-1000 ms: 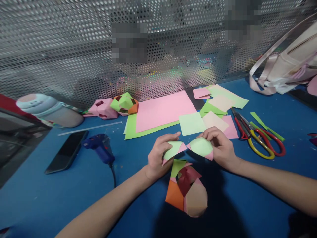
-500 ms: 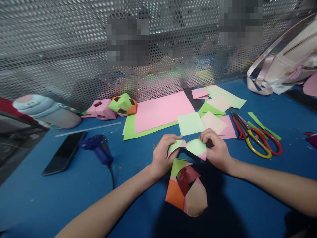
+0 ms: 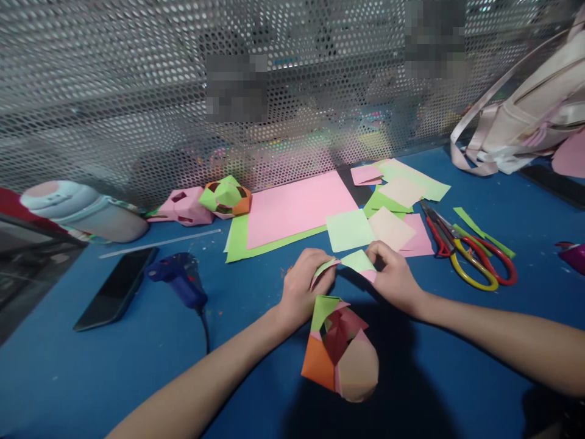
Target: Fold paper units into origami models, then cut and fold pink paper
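My left hand (image 3: 305, 281) is closed around a curved piece of pale green and pink paper (image 3: 325, 267), mostly covered by the fingers. Between the fingers of my right hand (image 3: 395, 274) is another pale green piece with a pink corner (image 3: 359, 262). The tips of the two pieces meet in the gap between the hands; whether they are joined I cannot tell. Just below, on the table, sits a folded paper shape (image 3: 340, 353) with orange, green, peach and dark pink faces and an opening at its top.
A blue glue gun (image 3: 180, 277) with its cord, a phone (image 3: 116, 286), a glue stick (image 3: 159, 242) and a bottle (image 3: 85, 210) lie left. Large pink paper (image 3: 299, 207) and loose sheets are behind. Scissors (image 3: 475, 262) lie right, near a bag (image 3: 525, 122); a perforated metal panel (image 3: 159, 91) stands behind.
My hands have drawn closer together, bringing the tips of the two green pieces to each other. Both pieces have tilted, and less of each surface shows. The folded shape stays on the table.
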A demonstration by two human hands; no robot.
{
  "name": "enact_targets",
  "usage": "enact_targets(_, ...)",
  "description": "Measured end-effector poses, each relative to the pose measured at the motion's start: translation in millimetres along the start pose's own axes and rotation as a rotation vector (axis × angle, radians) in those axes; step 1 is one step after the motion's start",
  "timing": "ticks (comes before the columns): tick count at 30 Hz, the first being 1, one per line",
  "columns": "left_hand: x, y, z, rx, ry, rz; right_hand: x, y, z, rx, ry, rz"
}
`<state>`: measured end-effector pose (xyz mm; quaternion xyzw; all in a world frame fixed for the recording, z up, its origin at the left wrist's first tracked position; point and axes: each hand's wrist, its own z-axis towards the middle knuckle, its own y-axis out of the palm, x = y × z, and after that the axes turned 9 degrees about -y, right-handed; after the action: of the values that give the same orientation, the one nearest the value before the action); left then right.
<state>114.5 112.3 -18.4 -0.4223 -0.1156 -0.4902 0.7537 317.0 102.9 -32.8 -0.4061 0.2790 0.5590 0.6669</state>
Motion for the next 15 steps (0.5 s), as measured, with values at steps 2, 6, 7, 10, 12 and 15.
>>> enact_targets(2,-0.6,-1.4,0.3,-0.009,-0.009,0.005,-0.6,1.1,0.1,-0.045,-0.016,-0.011)
enact_targets(6,-2.8,-3.8,0.1,-0.060,-0.009,0.021,0.3,-1.5,1.2,-0.105,-0.100,-0.083)
enact_targets(7,-3.4,-4.1,-0.1,-0.069,-0.005,0.025,0.8,-2.8,1.7,-0.126,-0.140,-0.110)
enact_targets(10,-4.7,-3.7,-0.8,-0.087,0.007,0.037,3.1,-6.0,2.8,-0.200,-0.243,-0.186)
enact_targets(12,-5.5,-2.7,-1.5,-0.104,0.010,0.046,5.2,-6.7,2.6,-0.250,-0.261,-0.245)
enact_targets(15,-8.2,0.5,-4.0,-0.140,0.018,0.072,7.5,-5.7,0.7,-0.344,-0.257,-0.396)
